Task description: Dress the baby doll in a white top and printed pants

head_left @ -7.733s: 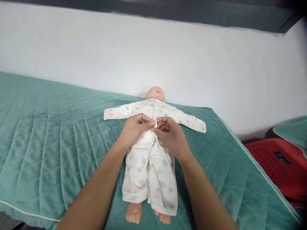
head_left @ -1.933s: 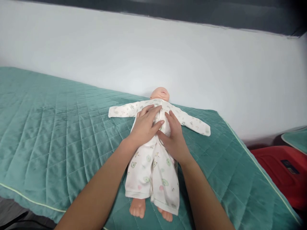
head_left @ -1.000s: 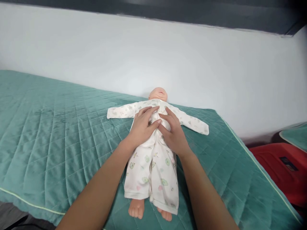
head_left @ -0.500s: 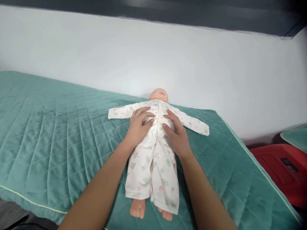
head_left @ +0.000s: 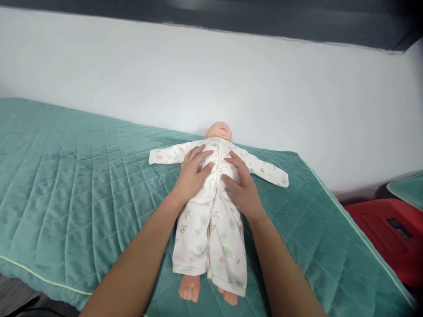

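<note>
A baby doll (head_left: 219, 130) lies on its back, head toward the wall and bare feet toward me. It wears a white baby romper (head_left: 194, 229) with green and pink animal prints, the sleeves stretched out to both sides and a buttoned front seam down the middle. My left hand (head_left: 193, 174) rests on the left side of the chest, fingers spread on the cloth. On the right side of the chest lies my right hand (head_left: 243, 185), its fingers apart too. Neither hand grips anything. The doll's hands are hidden inside the sleeves.
Beneath the doll is a green quilted cover (head_left: 99, 185) with a pale piped edge. A white wall (head_left: 198, 79) rises behind it, under a dark ledge (head_left: 231, 17). To the right, beyond the edge, stands a red plastic object (head_left: 380, 229). A black cable (head_left: 29, 306) shows at lower left.
Both hands stay on the doll's chest. The fingers have shifted only slightly over the cloth, and the right thumb sits a little lower.
</note>
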Demonstrator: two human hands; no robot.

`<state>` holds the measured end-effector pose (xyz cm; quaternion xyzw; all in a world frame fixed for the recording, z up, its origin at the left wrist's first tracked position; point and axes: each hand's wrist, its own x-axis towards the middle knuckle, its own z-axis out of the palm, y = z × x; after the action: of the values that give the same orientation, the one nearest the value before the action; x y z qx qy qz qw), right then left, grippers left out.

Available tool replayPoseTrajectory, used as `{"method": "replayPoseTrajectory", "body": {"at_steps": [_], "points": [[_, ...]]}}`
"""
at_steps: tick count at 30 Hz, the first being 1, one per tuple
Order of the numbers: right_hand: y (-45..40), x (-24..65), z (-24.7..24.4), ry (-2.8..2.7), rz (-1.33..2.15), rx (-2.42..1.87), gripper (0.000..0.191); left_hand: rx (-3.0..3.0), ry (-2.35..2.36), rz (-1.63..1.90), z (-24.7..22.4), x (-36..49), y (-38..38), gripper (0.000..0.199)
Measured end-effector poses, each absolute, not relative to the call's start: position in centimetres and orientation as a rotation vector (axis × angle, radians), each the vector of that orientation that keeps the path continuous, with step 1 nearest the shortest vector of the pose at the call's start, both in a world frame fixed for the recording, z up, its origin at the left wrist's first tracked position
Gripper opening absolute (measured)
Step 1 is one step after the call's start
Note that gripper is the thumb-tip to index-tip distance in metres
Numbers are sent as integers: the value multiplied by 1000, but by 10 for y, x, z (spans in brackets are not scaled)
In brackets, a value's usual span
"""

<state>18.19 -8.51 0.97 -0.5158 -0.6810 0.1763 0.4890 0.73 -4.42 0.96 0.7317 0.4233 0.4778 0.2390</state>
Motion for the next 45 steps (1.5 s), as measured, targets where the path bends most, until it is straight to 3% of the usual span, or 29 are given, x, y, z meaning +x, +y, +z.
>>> {"method": "replayPoseTrajectory", "body": {"at_steps": [6,11,20,25,33,39,45], "points": [[-77,187,2,-1684,375,-1266,47,1895,1198,1295,-4,3,-28,43],[-57,207,-16,-1625,264,-1484,57,2015,1495,1266,-24,-6,-5,51],[-48,261,-30,-1756,-137,-2090,65,2233,1991,764,-33,-45,7,64],[-58,307,-29,-1791,-168,-2253,72,2101,2162,696,-38,-86,7,62],[-72,355,-31,-1766,-121,-2352,72,2048,2270,632,-43,-119,5,58],[-75,360,-31,-1760,-212,-2283,55,2081,2248,588,-42,-118,7,57],[-78,364,-30,-1742,-232,-2220,50,2093,2226,537,-36,-121,10,57]]}}
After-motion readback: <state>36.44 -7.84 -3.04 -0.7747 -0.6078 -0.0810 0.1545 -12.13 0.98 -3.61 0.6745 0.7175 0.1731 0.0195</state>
